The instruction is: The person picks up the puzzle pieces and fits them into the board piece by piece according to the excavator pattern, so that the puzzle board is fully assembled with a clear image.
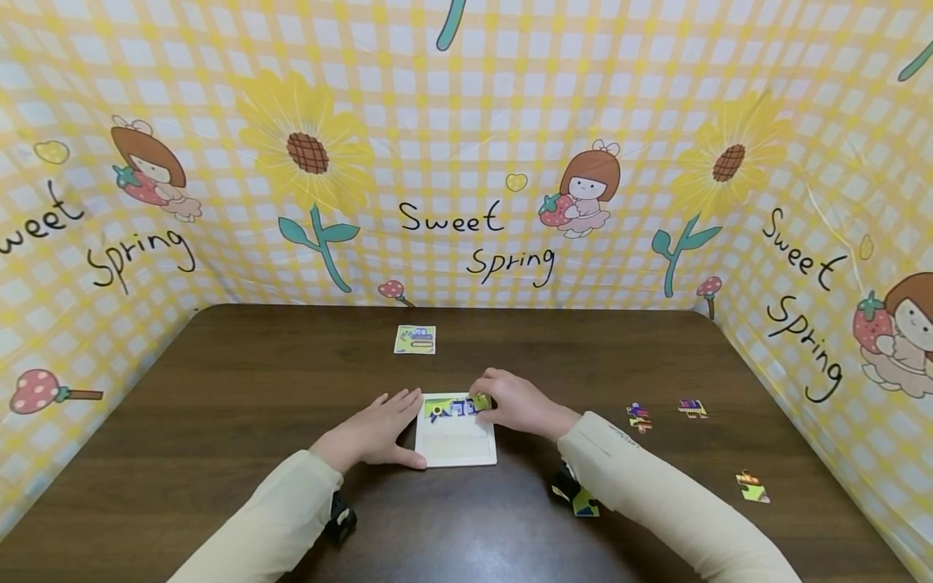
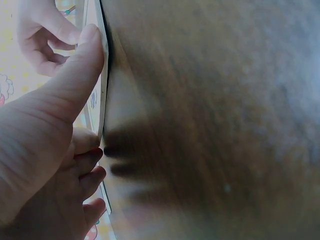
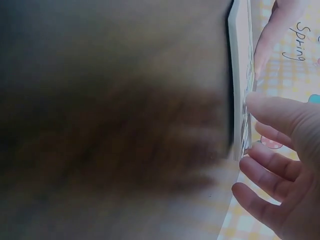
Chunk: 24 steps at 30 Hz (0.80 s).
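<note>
Head view: a white puzzle tray (image 1: pixel 457 445) lies on the table (image 1: pixel 255 380) between the two hands, with picture pieces (image 1: pixel 440 407) along its far side. The right hand (image 1: pixel 521 403) curls thumb and forefinger round a corner piece (image 1: pixel 479 402) at the tray's far right. The left hand (image 1: pixel 368 429), fingers straight and thumb spread apart, rests against the left edge. Loose pieces (image 1: pixel 692 408) lie to the right; a picture card (image 1: pixel 415 339) lies beyond the tray, before a yellow checked cloth (image 1: pixel 437 105).
</note>
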### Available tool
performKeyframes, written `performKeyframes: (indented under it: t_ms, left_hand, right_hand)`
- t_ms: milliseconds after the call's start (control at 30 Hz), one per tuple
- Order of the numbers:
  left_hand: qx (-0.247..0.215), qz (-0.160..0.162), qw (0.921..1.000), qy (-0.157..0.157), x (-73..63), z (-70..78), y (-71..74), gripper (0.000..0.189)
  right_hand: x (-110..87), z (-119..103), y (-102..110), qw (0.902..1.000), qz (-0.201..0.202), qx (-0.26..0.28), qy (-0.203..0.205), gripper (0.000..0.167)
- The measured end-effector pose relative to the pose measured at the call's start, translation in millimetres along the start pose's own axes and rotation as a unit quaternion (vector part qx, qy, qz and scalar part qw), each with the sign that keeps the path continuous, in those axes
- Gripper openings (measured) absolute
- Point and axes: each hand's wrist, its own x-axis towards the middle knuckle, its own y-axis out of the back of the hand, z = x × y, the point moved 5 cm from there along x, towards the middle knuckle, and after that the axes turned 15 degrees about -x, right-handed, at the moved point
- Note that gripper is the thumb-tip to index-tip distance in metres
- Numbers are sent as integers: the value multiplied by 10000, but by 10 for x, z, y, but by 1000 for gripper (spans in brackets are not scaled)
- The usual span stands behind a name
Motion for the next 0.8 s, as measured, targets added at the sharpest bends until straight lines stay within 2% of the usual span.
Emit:
performKeyframes:
  t_ms: [367,567,800]
  left_hand:
    - [-36,25,9999,-101,-3,-5,-6,97]
    - [-50,44,9999,-122,-3,-12,-1,98]
    - [-30,45,9999,-131,5,-10,-4,97]
  right_hand:
    - [19,-16,-23,9996,62,-200,167,29]
    - [33,-19,-23,9995,-10,-296,110,30]
    - [51,-6,-33,9998,-132,-127,-95,29]
